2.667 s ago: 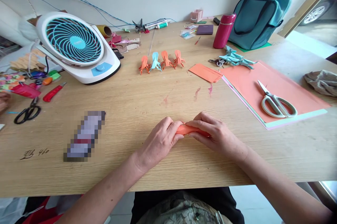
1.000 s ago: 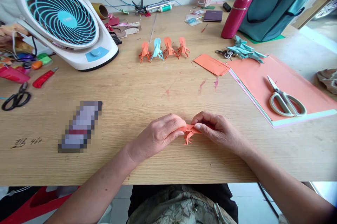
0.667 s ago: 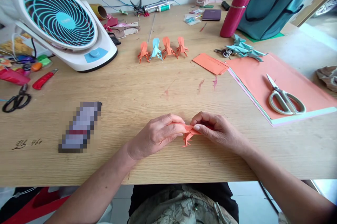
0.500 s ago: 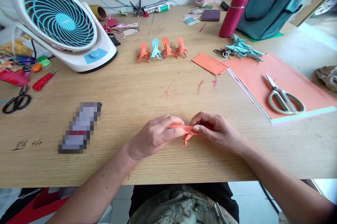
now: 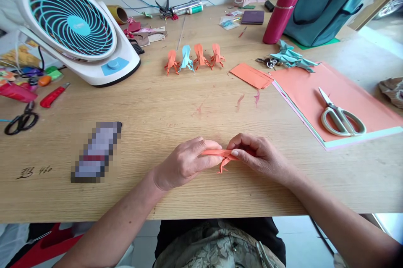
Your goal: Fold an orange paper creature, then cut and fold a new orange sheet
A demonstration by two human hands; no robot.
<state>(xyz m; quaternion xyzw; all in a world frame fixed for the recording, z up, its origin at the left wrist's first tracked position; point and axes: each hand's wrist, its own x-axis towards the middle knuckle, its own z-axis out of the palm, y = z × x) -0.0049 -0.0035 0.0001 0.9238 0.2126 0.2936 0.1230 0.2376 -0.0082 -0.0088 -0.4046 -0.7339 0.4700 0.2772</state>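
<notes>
Between my two hands is an orange folded-paper figure (image 5: 225, 159), held just above the front part of the table. My left hand (image 5: 187, 163) pinches its long left end between thumb and fingers. The right end is gripped by my right hand (image 5: 256, 154), its thumb pressed on top and the other fingers curled behind. Thin pointed paper legs hang down between the hands. Part of the figure is hidden by my fingers. Farther back stand several finished paper figures in a row, among them a blue one (image 5: 186, 59) and an orange one (image 5: 200, 56).
White scissors (image 5: 343, 119) lie on orange paper sheets (image 5: 299, 85) at right, near cut orange strips (image 5: 250, 75) and blue folded pieces (image 5: 292, 56). A fan (image 5: 75, 24), red cutter (image 5: 54, 95), black scissors (image 5: 22, 121) and blurred phone (image 5: 97, 150) are at left. A magenta flask (image 5: 281, 18) stands behind.
My hands keep hold of the orange paper figure in nearly the same place. My left fingers have parted slightly, showing more of its left end. The view has shifted a little.
</notes>
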